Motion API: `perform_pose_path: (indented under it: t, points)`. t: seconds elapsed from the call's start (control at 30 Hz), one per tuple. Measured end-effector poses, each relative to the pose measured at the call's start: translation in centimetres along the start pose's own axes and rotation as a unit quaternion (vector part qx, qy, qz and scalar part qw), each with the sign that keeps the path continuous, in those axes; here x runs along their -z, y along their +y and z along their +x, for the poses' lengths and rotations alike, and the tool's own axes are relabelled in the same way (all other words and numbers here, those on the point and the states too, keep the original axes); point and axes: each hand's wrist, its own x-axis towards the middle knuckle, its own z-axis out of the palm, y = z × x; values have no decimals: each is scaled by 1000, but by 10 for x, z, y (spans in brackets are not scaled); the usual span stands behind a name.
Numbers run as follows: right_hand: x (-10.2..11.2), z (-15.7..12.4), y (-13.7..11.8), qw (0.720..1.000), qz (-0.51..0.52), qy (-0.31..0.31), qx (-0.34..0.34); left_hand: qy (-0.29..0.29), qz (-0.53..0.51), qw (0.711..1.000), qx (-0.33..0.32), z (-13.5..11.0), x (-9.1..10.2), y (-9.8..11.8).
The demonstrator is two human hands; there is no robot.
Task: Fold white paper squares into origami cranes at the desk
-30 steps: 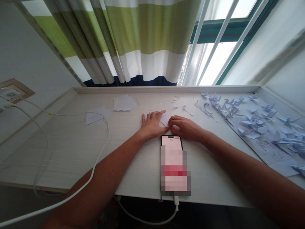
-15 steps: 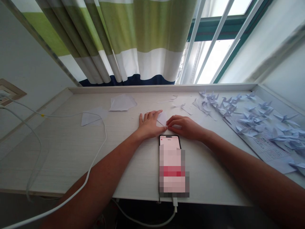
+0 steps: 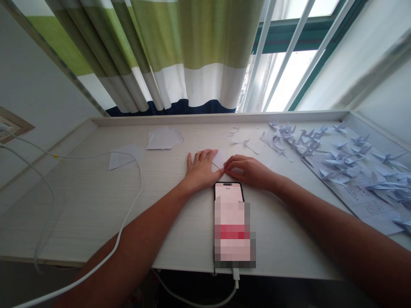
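A small folded piece of white paper (image 3: 219,158) lies flat on the desk between my hands. My left hand (image 3: 201,169) is spread over its left side, fingers apart and the thumb pointing right along the near edge. At the paper's near right corner my right hand (image 3: 245,170) has thumb and fingertips pinched together. The thumbs almost meet there. Part of the paper is hidden beneath my fingers. Just below both hands lies a phone (image 3: 229,214), its screen lit and mostly blurred out.
Many folded paper cranes (image 3: 345,160) cover the right side, some on a printed sheet (image 3: 362,201). Loose white sheets (image 3: 165,138) lie back left, others (image 3: 122,159) nearer. Paper scraps (image 3: 245,143) lie behind my hands. A white cable (image 3: 131,205) crosses my left forearm.
Both hands keep nearly the same place on the paper. The whole view has shifted very slightly.
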Motion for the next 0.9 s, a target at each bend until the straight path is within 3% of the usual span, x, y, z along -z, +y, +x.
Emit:
perform_pose_path:
  t: [0.17, 0.57, 0.9]
  points:
    - [-4, 2, 2, 1000, -9, -5, -13, 2, -5, 1000, -7, -2, -2, 4]
    - [-4, 5, 4, 998, 24, 51, -38, -6, -20, 1000, -8, -1, -2, 4]
    - [-1, 2, 4, 998, 44, 40, -36, -9, -28, 1000, -6, -2, -1, 2]
